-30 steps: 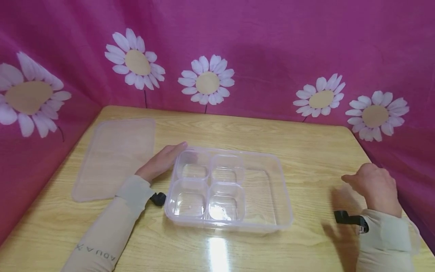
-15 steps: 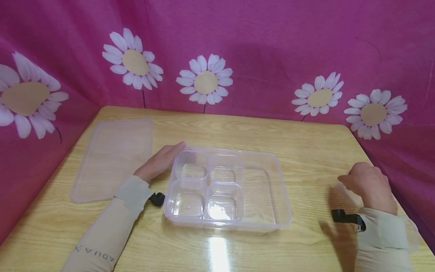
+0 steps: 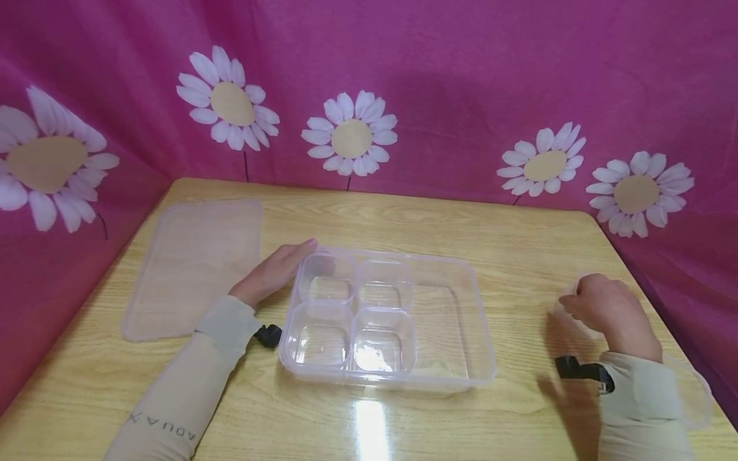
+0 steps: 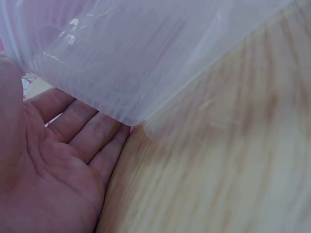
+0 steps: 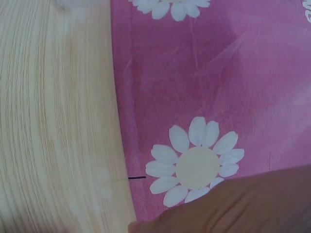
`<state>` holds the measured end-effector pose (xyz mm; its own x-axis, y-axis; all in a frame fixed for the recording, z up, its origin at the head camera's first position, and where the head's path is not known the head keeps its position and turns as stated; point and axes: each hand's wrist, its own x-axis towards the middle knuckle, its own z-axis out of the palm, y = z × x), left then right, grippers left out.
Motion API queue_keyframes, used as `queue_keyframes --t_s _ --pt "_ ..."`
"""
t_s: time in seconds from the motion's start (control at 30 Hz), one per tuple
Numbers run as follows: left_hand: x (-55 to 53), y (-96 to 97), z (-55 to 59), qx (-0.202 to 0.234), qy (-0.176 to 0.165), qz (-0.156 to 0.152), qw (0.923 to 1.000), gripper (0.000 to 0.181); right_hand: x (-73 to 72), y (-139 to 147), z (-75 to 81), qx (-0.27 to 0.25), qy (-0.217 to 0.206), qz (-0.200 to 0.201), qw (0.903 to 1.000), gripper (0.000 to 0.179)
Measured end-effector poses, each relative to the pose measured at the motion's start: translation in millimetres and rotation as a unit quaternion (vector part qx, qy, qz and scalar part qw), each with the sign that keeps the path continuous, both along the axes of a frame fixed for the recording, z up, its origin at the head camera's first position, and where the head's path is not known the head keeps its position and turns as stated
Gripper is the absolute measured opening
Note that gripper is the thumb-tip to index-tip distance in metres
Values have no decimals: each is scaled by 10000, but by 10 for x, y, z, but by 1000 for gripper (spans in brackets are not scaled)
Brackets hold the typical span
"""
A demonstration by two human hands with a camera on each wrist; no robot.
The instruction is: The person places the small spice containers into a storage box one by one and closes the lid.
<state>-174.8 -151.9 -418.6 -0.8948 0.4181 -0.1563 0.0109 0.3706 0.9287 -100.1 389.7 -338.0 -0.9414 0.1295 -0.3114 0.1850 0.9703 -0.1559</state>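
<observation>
A clear plastic food container (image 3: 450, 378) stands on the table, with several small square cups (image 3: 323, 306) in its left half. My left hand (image 3: 273, 275) holds it at the back left corner. In the left wrist view, the fingers (image 4: 82, 124) of that hand pass behind the container's wall (image 4: 146, 53), which hides their tips. Farther right, my right hand (image 3: 611, 314) bends its fingers down and pinches a small clear lid (image 3: 567, 317), partly hidden by the hand. Only the edge of the right hand (image 5: 243, 206) shows in the right wrist view.
A large translucent lid (image 3: 196, 269) lies flat left of the container. Another clear lid (image 3: 694, 400) lies by the right wrist at the table's right edge. Pink flowered cloth (image 3: 438, 83) stands behind the wooden table (image 3: 375, 211) and along its sides.
My right hand has moved left, away from the table's right edge, and the small clear lid has come into view beneath it. The left hand and the container have stayed put.
</observation>
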Motion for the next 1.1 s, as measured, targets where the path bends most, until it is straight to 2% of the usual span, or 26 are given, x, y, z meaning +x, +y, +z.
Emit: queue_keyframes --t_s 0.4,0.9,1.1 --pt "-6 10 11 -174 3 28 9998 69 16 -131 21 -60 472 243 9986 22" --pt "18 8 13 52 46 -45 10000 66 68 -386 135 -130 951 318 9949 20" --pt "14 9 12 14 47 -50 10000 66 116 -468 156 -81 1395 579 9885 22"
